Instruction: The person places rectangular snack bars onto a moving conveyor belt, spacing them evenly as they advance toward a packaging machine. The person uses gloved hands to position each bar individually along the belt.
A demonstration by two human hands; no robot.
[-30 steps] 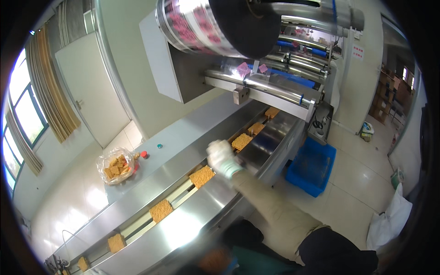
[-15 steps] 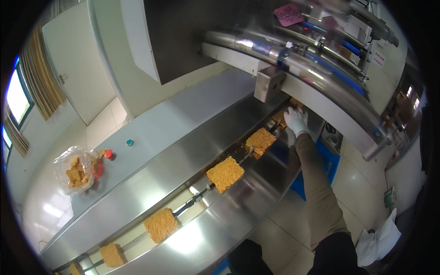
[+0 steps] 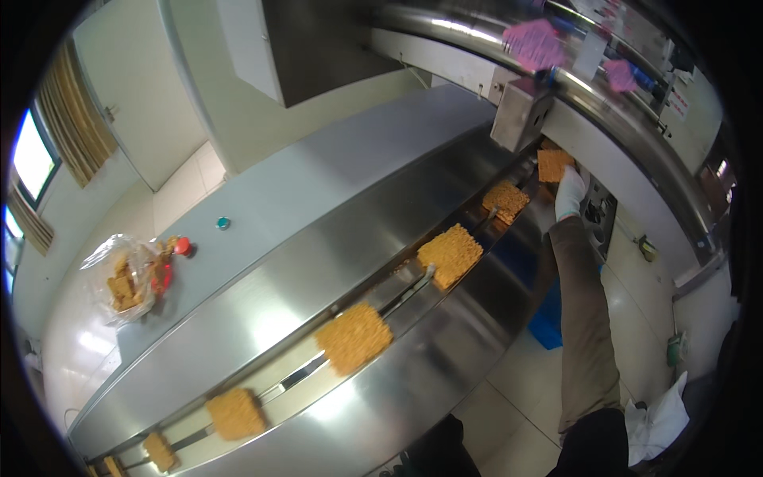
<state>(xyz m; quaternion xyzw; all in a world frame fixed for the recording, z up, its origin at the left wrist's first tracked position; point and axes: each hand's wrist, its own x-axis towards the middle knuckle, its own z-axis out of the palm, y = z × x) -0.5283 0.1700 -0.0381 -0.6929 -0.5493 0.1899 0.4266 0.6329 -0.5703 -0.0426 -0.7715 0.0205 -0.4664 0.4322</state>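
My right hand [image 3: 571,193], in a white glove, reaches to the far end of the steel conveyor trough. Its fingers close on the lower right edge of a square dried noodle block [image 3: 554,165], beside the machine's metal box; some fingertips are hidden behind it. Along the slot nearer to me lie more noodle blocks in a row: a darker one [image 3: 506,202], a pale yellow one [image 3: 451,255], a larger-looking one [image 3: 354,339] and one further left [image 3: 236,413]. Metal pushers [image 3: 304,371] show between them. My left hand is out of view.
A wrapping machine with rollers [image 3: 636,159] and a metal box [image 3: 520,113] overhangs the trough's far end. On the grey ledge [image 3: 262,187] sit a clear bag of noodle pieces [image 3: 122,286], a red cap [image 3: 183,246] and a green cap [image 3: 222,223]. A blue bin [image 3: 548,318] stands below.
The noodle blocks have shifted up and right along the slot. My right hand has moved right, off the slot, and now has a block in its fingers. The view has turned slightly.
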